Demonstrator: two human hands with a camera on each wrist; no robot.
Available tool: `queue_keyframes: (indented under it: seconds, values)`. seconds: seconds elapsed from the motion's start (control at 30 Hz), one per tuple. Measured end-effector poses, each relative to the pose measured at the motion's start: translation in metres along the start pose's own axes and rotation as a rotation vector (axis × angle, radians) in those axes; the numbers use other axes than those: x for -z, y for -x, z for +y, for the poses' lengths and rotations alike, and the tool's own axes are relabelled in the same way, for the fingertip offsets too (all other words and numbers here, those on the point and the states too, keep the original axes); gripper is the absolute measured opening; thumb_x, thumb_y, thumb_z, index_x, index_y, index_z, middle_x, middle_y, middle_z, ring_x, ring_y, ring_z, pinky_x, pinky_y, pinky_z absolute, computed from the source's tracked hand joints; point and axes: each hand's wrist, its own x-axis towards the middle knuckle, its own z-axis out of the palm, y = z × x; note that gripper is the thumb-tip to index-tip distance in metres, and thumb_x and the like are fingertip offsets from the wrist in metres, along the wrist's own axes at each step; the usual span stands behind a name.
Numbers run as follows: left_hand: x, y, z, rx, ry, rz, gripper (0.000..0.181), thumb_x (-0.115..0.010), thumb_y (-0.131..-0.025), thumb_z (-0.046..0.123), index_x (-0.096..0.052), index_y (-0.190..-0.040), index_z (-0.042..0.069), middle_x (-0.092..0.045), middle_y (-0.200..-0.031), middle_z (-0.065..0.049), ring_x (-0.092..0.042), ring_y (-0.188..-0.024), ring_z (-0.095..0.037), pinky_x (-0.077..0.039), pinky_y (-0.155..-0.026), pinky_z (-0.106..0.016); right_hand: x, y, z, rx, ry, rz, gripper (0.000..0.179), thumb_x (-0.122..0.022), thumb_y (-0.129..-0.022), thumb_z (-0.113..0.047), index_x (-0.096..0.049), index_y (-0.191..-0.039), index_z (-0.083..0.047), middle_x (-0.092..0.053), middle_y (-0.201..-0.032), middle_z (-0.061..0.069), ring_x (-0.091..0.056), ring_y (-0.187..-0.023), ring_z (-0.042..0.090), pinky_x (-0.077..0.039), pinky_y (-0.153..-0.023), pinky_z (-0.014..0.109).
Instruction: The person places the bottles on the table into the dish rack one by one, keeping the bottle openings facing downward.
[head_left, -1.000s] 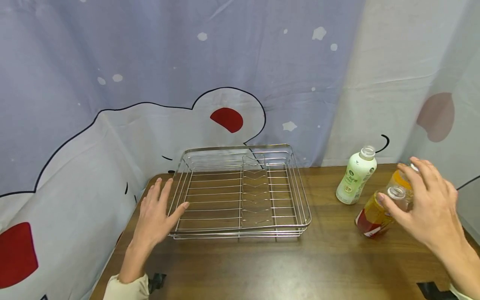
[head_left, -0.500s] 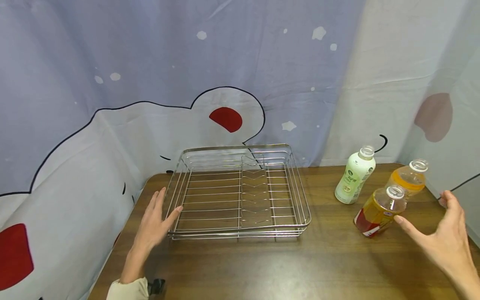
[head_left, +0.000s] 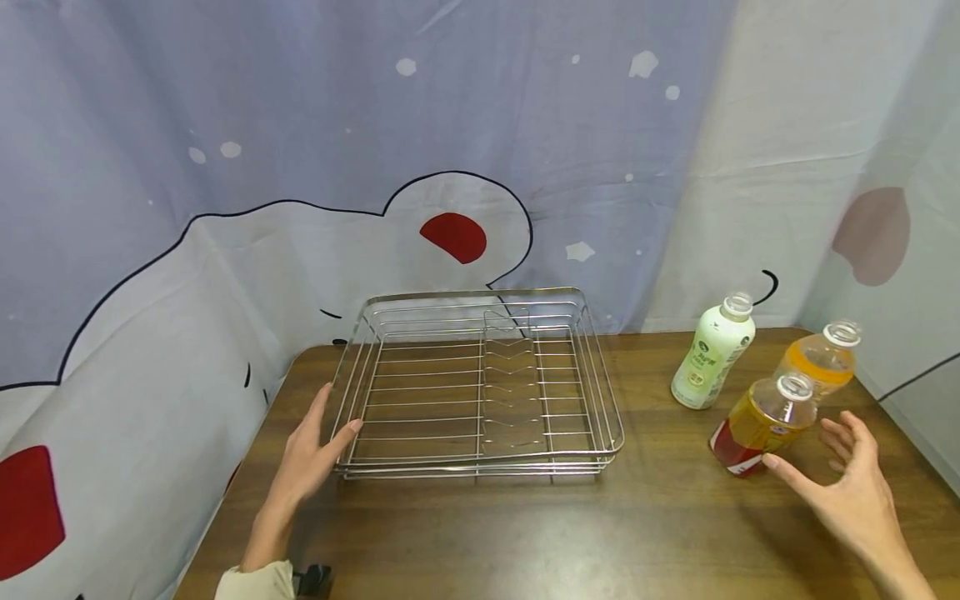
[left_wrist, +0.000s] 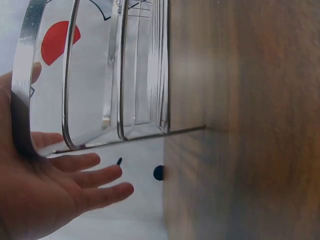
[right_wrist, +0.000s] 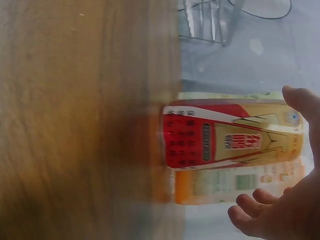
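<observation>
A metal wire dish rack [head_left: 480,463] stands on the table, its left side beside my left hand [head_left: 303,462]. The thumb lies over the rim while the other fingers extend outside it, as the left wrist view shows. On the right stands a capless clear bottle with a yellow and red label [head_left: 750,429]. My right hand [head_left: 851,487] is spread around its near right side, thumb close to the label; whether it touches, I cannot tell. Behind that stands a clear bottle with an orange band [head_left: 821,362], and to the left a pale green bottle [head_left: 711,358].
The brown wooden table [head_left: 525,542] carries the rack and the bottles. A patterned curtain [head_left: 300,108] hangs behind the table and along both sides, close to the rack's back and the rear bottles.
My right hand has drawn back from above the bottles, then lowered beside the yellow and red one. The left hand has shifted slightly down along the rack's left side. The bottles stand where they were.
</observation>
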Motion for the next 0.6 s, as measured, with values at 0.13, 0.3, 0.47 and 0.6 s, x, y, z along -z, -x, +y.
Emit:
queue_keyframes:
  seconds: [0.13, 0.3, 0.47, 0.6]
  values:
    - [0.001, 0.004, -0.004, 0.030, 0.017, -0.010, 0.084, -0.056, -0.099, 0.047, -0.007, -0.161, 0.019, -0.016, -0.161, -0.022, -0.020, -0.141, -0.051, -0.025, -0.105, -0.071, -0.008, -0.001, 0.005, -0.012, -0.005, -0.004, 0.104, -0.075, -0.089, -0.029, 0.000, -0.158, -0.008, -0.024, -0.153, 0.034, -0.028, -0.143, 0.031, -0.019, -0.083, -0.005]
    - [0.001, 0.008, -0.007, 0.029, 0.066, -0.012, 0.083, -0.060, -0.097, 0.043, -0.010, -0.161, 0.025, -0.026, -0.157, -0.024, -0.033, -0.136, -0.049, -0.038, -0.097, -0.067, -0.014, -0.002, 0.010, -0.038, -0.014, -0.034, 0.099, -0.075, -0.089, -0.032, -0.007, -0.159, -0.013, -0.028, -0.152, 0.032, -0.030, -0.129, -0.005, -0.024, -0.084, -0.004]
    - [-0.002, 0.010, -0.013, 0.009, 0.155, -0.015, 0.084, -0.065, -0.096, 0.037, -0.014, -0.160, 0.023, -0.033, -0.155, -0.021, -0.037, -0.137, -0.044, -0.040, -0.099, -0.063, -0.019, -0.004, 0.009, -0.096, -0.011, -0.077, 0.100, -0.075, -0.089, -0.038, -0.009, -0.158, -0.008, -0.030, -0.151, 0.034, -0.035, -0.138, 0.036, -0.031, -0.111, 0.049]
    - [-0.003, 0.011, -0.017, -0.006, 0.219, -0.027, 0.084, -0.067, -0.096, 0.032, -0.014, -0.160, 0.024, -0.031, -0.156, -0.021, -0.038, -0.135, -0.048, -0.036, -0.101, -0.067, -0.022, -0.005, 0.010, -0.117, -0.022, -0.097, 0.102, -0.075, -0.088, -0.039, -0.008, -0.158, -0.005, -0.029, -0.150, 0.035, -0.034, -0.130, 0.054, -0.024, -0.103, 0.071]
